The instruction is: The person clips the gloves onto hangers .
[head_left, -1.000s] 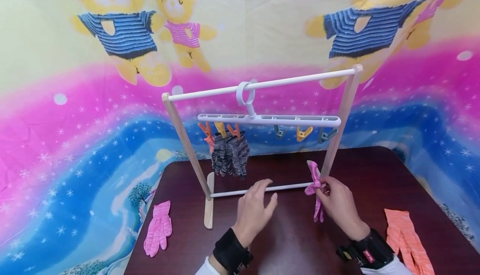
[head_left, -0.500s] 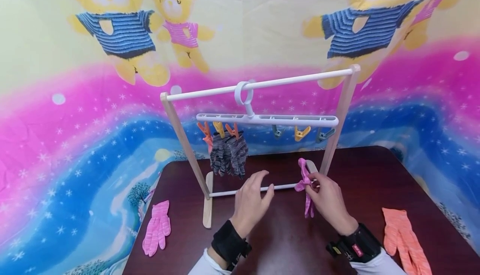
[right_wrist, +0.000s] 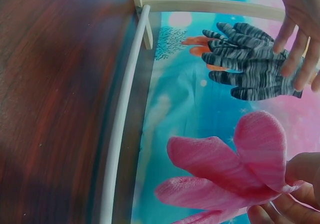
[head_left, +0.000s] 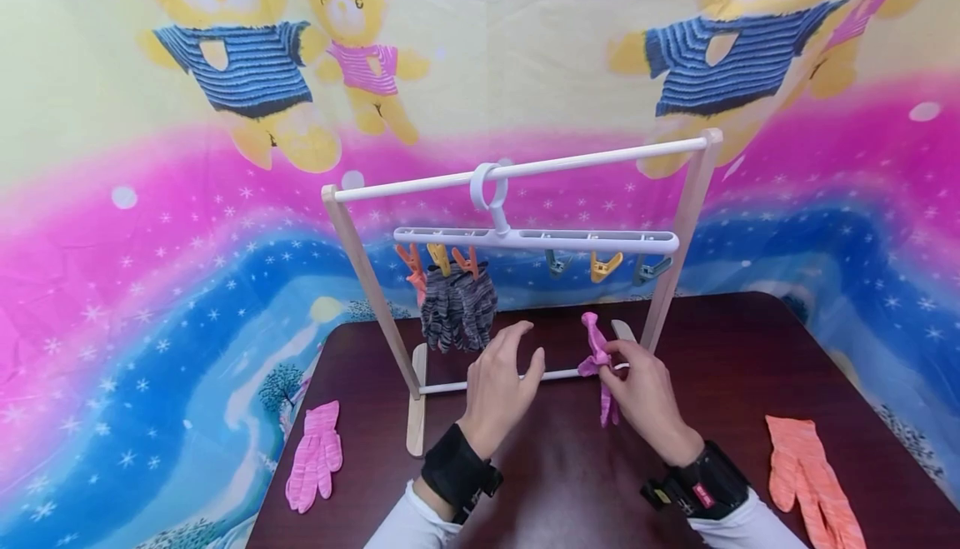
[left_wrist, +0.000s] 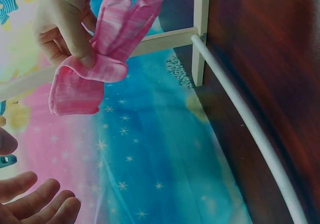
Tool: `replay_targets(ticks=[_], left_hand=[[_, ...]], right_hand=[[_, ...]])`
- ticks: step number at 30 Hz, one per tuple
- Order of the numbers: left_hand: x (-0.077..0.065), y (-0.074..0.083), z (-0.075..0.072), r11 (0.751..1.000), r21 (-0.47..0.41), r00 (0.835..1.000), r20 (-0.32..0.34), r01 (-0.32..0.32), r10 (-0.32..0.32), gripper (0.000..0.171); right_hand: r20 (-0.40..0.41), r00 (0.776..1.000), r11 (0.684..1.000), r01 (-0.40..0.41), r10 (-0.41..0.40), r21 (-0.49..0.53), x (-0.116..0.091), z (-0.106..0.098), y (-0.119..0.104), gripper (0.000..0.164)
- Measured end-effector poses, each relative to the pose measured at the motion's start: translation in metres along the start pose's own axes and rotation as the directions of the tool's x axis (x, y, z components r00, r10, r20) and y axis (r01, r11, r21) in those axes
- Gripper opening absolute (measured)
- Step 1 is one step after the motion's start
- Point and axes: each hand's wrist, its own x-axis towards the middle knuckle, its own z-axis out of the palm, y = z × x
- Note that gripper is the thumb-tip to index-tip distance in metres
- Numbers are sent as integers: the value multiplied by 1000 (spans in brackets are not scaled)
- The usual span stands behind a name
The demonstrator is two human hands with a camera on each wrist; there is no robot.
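The rack stands on the table, backdrop behind. From it hangs a hanger with pegs, gloves clipped at its left. One glove lies on the table's left side, another glove on its right. The right hand holds a third glove before the rack, right of the left hand.

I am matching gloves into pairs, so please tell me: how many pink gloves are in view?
2: one pink glove is held in the right hand, and another pink glove lies on the table, left of the rack. No third is visible, but one could be hidden.
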Motion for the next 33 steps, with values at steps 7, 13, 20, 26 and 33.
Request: replay_targets(ticks=[7,13,20,26,33], left_hand=[[14,5,-5,1000,-7,1000,-7,-26,26,39],[25,9,-8,997,18,997,-22,-74,75,39],[35,9,-9,995,22,993,-49,-102,103,42],[40,8,-10,997,15,993,-79,-82,83,47],[50,13,-14,997,-26,995,-72,-67,65,54]], right_hand=[[-15,1000,1000,27,-27,15,4,2,-6,24],[-12,999,999,48,-48,17,5,1,-10,25],[-13,997,997,75,-75,20,7,0,-16,27],[-25,996,996,86,-86,17,9,1,-19,28],[-35,993,994,111,-110,17,13,1,-24,28]])
